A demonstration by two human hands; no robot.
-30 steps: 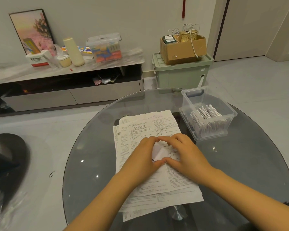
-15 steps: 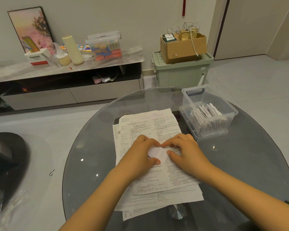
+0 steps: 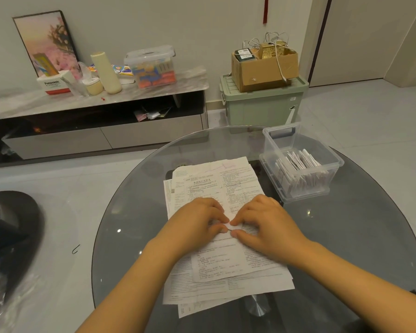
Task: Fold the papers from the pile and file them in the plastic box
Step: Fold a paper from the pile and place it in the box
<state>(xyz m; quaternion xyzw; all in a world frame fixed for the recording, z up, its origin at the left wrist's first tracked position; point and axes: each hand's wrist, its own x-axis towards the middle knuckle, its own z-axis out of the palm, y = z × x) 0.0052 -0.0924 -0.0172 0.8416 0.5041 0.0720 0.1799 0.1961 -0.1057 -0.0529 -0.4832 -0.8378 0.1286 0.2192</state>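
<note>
White folded paper (image 3: 228,228) is pinched by left hand (image 3: 197,222) and right hand (image 3: 264,224) atop the pile (image 3: 216,188); plastic box (image 3: 300,164) at two o'clock.

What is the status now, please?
Left hand and right hand both pinching small folded paper on the pile. Plastic box open, part-filled. Path clear.

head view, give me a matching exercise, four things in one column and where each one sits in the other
Things:
1. plastic box
2. cardboard box
3. paper pile
4. framed picture

Places:
a. leaning on the wall, far left
b. glass table, under both hands
c. on the green bin
d. glass table, right of the pile

Pairs: 1-d, 2-c, 3-b, 4-a
</note>
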